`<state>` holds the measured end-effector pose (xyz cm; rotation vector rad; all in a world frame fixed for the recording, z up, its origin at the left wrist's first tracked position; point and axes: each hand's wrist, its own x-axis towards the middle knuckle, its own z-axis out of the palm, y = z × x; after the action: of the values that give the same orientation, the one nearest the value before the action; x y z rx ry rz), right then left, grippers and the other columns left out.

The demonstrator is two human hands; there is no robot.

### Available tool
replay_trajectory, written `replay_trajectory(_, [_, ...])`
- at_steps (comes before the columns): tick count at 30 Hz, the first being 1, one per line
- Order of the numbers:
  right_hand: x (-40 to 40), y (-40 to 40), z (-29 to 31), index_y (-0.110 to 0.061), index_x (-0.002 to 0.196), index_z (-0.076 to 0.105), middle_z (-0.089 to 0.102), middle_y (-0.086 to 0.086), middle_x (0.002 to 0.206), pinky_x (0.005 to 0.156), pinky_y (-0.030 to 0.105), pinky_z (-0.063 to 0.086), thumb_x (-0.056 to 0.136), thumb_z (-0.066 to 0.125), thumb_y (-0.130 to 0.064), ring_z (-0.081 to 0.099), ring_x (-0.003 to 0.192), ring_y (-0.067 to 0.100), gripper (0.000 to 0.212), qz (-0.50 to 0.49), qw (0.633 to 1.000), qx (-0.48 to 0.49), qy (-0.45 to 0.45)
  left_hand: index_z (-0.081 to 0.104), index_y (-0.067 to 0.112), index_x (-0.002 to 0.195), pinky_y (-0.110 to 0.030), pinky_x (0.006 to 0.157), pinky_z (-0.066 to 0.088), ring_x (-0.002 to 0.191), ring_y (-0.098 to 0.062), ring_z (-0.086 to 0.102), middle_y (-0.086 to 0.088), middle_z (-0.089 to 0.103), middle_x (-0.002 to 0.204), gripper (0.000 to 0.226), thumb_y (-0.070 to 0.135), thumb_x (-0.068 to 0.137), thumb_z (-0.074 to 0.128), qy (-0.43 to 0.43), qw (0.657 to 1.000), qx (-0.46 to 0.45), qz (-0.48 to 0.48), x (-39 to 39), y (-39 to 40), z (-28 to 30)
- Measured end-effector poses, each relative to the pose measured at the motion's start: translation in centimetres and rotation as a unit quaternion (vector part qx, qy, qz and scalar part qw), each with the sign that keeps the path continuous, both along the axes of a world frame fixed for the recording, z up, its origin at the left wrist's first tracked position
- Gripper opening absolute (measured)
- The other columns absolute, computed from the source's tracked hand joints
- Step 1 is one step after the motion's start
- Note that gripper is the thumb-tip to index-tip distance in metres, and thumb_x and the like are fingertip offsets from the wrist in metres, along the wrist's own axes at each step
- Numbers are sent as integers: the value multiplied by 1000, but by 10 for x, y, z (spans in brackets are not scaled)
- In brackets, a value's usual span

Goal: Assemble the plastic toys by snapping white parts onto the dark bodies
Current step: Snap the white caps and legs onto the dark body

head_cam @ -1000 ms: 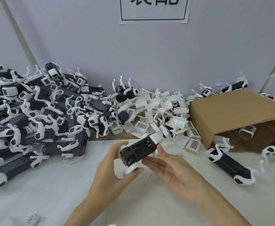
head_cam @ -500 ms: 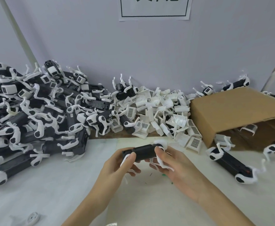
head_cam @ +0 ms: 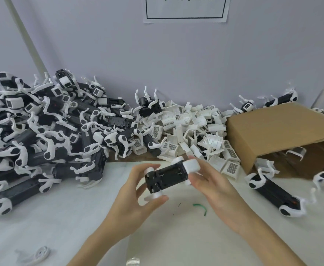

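**A:** so where's the toy at right now?

**B:** Held up over the near middle of the white table [head_cam: 42,217], between both hands. The dark body [head_cam: 166,176] is turned with its ribbed open side toward the camera. The left hand [head_cam: 138,196] grips its left end, fingers curled round the top, thumb under a white leg piece. The right hand [head_cam: 213,181] holds the right end, where a white part [head_cam: 192,166] sits on the body, fingers loosely bent around it.

**A:** and the rest of the stuff?

**B:** Huge pile of finished toys [head_cam: 42,131] far left, a heap of loose white parts [head_cam: 195,135] far center against the wall. Cardboard box [head_cam: 276,131] on its side at right, another toy [head_cam: 276,194] lying just in front of it. Small green scrap [head_cam: 200,207] on the table below the hands.
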<state>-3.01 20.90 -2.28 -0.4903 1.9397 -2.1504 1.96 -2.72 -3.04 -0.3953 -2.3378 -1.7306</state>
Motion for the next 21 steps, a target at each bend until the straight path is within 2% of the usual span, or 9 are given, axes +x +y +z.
replay_trajectory(2, [0, -2, -2, -23, 139, 63, 71, 4, 133, 119, 43, 39, 94, 66, -59, 62, 131, 19, 58, -6, 999, -6, -45, 50, 25, 145, -31, 121, 40, 149, -13, 46, 16, 55, 152, 69, 15, 87, 86, 77, 994, -76, 2, -2, -1, -4])
replay_trajectory(4, [2, -5, -1, -18, 136, 66, 72, 8, 131, 112, 41, 46, 101, 53, -63, 67, 124, 29, 59, 18, 995, -10, -100, 48, 20, 147, -32, 125, 34, 157, -15, 35, 12, 43, 164, 68, 12, 90, 83, 192, 963, -191, 1, -5, -1, -8])
replay_trajectory(6, [3, -8, 3, -14, 133, 68, 73, 18, 124, 93, 43, 59, 100, 52, -62, 72, 102, 41, 60, 21, 988, -27, -148, 47, 18, 150, -30, 127, 28, 161, -22, 26, 6, 34, 171, 68, 10, 92, 81, 276, 918, -283, -11, -7, 2, -12])
replay_trajectory(8, [3, -9, 3, -6, 132, 63, 72, 27, 114, 68, 39, 60, 98, 59, -55, 69, 79, 40, 60, 5, 981, -53, -184, 49, 19, 151, -26, 127, 27, 162, -25, 25, 1, 27, 174, 70, 9, 91, 82, 321, 886, -335, -10, -8, 3, -12])
replay_trajectory(10, [2, -9, 1, 1, 134, 59, 70, 31, 113, 70, 40, 58, 96, 66, -45, 68, 75, 38, 60, -21, 976, -89, -197, 48, 25, 154, -27, 125, 31, 161, -27, 26, -3, 24, 175, 72, 14, 91, 82, 341, 872, -349, 19, -8, 2, -12])
replay_trajectory(13, [1, -8, 1, -1, 138, 57, 69, 28, 124, 87, 43, 53, 92, 72, -39, 73, 91, 42, 61, -35, 978, -125, -163, 34, 30, 161, -37, 122, 40, 160, -23, 29, -2, 20, 174, 91, 38, 87, 86, 270, 918, -276, 88, -5, 7, -13])
replay_trajectory(16, [4, -10, 2, -17, 141, 56, 70, 20, 126, 87, 39, 51, 85, 86, -35, 74, 105, 43, 66, -55, 983, -116, -133, 23, 42, 160, -19, 101, 52, 137, -8, 55, 11, 46, 155, 107, 62, 76, 86, 41, 994, -39, 92, 3, 16, -7])
replay_trajectory(19, [5, -13, -2, -23, 141, 56, 77, 6, 111, 89, 41, 55, 79, 82, -41, 75, 104, 28, 69, -56, 991, -86, -91, 38, 40, 153, -15, 90, 53, 106, -16, 75, 6, 76, 124, 79, 62, 89, 77, -99, 985, 130, 58, 2, 17, -4])
replay_trajectory(21, [5, -15, -6, -24, 141, 57, 76, 2, 106, 101, 44, 55, 81, 79, -42, 74, 104, 21, 67, -57, 994, -66, -70, 49, 34, 149, -30, 103, 53, 110, -22, 75, 0, 76, 126, 65, 48, 93, 77, -113, 977, 178, 41, 0, 15, -5])
